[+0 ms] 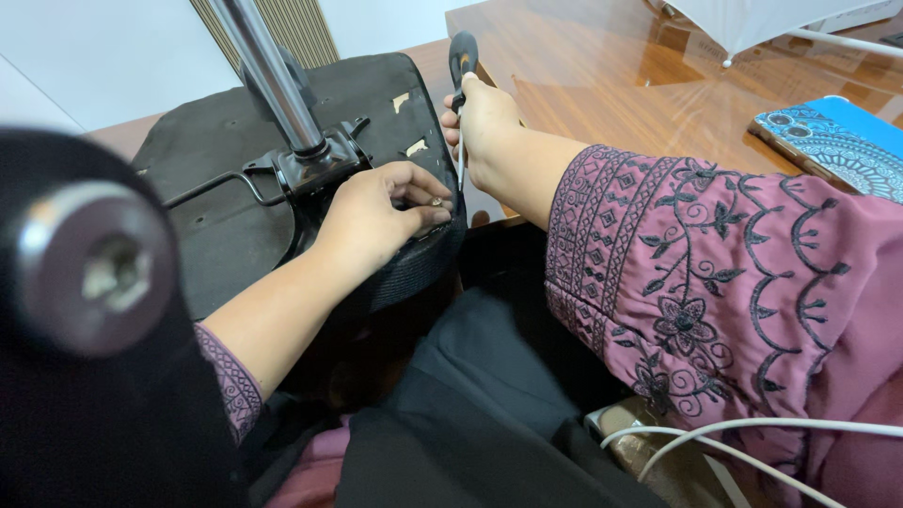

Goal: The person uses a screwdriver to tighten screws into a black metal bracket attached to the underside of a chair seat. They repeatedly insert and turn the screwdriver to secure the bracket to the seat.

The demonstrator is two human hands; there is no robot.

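The screwdriver [460, 103] is standing nearly upright over the near edge of an upturned black chair seat [216, 169], its dark handle rising out of the right hand [484, 127], which is closing firmly around it, and its thin shaft is running down toward a small screw [437, 201]. The left hand [376, 216] is pinching that screw between fingertips pressed together, right at the seat's rim. The screwdriver is looking light and stiff, best gripped around the handle; the screw is tiny and likely slippery (easy to drop). The seat is probably heavy and awkward, its padded edge soft, its metal bracket [310, 165] and chrome column [268, 75] rigid. It is leaning against the near edge of the glossy wooden counter [602, 85], where a blue phone [832, 141] is lying by the right edge.
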